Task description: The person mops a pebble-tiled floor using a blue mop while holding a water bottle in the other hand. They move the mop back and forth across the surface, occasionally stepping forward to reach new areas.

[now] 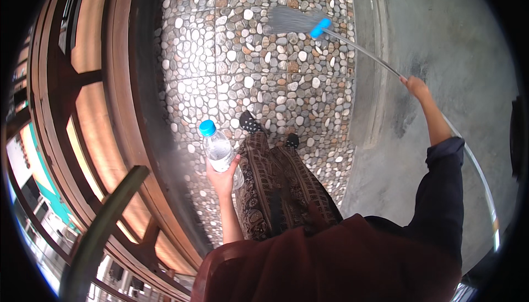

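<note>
My left hand (223, 178) is closed around a clear plastic bottle (219, 150) with a blue cap, held upright at lower left of centre, beside my patterned trousers. My right hand (414, 87) grips a long silver mop handle (366, 53) that runs from the mop down past my right arm. The mop head, a blue holder (320, 27) with grey strands (289, 20), lies on the pebbled floor (253, 48) ahead of me, near its right border. My feet (249, 121) show in dark dotted footwear below.
A wooden railing (121, 109) with slats and posts runs along my left. A dark green rail (104, 219) rises at lower left. A grey concrete strip (441, 32) borders the pebbles on the right, with a dark object (517, 136) at the far right rim.
</note>
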The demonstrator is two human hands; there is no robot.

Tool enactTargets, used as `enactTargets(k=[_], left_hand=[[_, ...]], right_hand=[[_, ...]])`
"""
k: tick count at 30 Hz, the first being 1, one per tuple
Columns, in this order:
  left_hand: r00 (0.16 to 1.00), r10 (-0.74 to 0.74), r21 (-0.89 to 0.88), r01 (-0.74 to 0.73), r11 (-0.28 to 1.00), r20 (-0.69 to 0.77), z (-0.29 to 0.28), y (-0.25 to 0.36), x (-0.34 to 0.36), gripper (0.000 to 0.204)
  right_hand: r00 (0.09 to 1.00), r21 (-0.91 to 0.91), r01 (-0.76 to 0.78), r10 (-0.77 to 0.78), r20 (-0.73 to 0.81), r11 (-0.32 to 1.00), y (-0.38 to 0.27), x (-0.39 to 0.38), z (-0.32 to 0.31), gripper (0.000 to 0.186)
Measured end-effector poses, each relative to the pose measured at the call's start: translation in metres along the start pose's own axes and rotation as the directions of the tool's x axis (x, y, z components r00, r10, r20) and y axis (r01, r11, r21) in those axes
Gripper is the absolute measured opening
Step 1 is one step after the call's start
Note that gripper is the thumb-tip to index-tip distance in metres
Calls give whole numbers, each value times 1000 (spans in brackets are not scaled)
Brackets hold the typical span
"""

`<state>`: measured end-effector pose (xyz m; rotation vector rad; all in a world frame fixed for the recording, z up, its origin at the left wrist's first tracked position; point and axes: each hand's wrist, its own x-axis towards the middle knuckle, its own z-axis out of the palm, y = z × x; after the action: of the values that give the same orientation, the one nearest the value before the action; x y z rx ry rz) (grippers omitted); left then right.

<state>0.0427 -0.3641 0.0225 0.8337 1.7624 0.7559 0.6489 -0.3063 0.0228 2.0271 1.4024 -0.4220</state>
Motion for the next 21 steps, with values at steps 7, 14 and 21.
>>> enactTargets(k=[7, 14, 21], left_hand=[[975, 24, -69, -40, 997, -220, -4, -56, -77, 53], [700, -85, -174, -56, 983, -709, -54, -106, -140, 49], [425, -190, -253, -97, 963, -885, -77, -148, -204, 41]], right_hand=[[1000, -189, -22, 18, -20, 982, 12, -54, 55, 39], [971, -145, 237, -229, 69, 961, -49, -131, 48, 41], [869, 61, 493, -494, -3, 868, -216, -115, 53, 45]])
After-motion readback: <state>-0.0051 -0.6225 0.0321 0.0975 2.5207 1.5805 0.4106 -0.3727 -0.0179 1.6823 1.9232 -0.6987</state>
